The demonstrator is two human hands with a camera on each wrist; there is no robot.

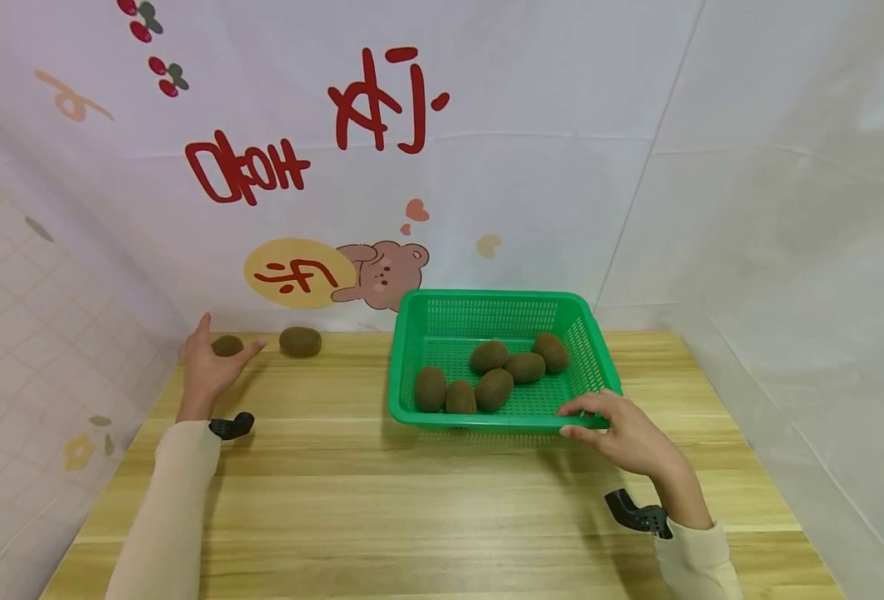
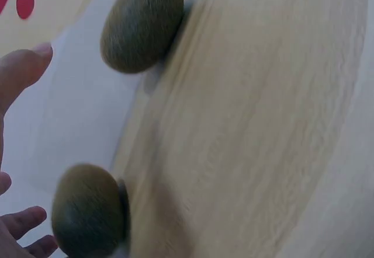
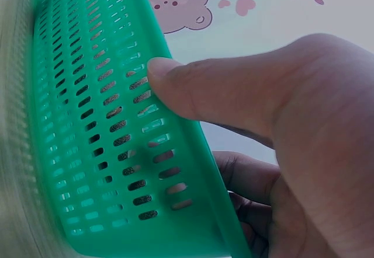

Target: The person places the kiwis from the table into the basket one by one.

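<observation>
A green plastic basket (image 1: 400,367) stands on the wooden table with several brown kiwis (image 1: 495,390) inside. My right hand (image 1: 625,429) pinches the basket's front right rim, thumb outside and fingers over the inner side, as the right wrist view also shows. At the far left, my left hand (image 1: 212,362) is spread around a kiwi (image 1: 227,346), thumb and fingers apart. In the left wrist view that kiwi (image 2: 87,211) sits beside the fingers, with a gap to the thumb. A second kiwi (image 1: 301,341) lies just right of the left hand, near the back wall.
A white printed cloth (image 1: 531,183) with red characters and a bear covers the back wall. Similar pale cloths flank the wooden tabletop (image 1: 382,517) on both sides. Black wrist mounts (image 1: 640,515) sit on both forearms.
</observation>
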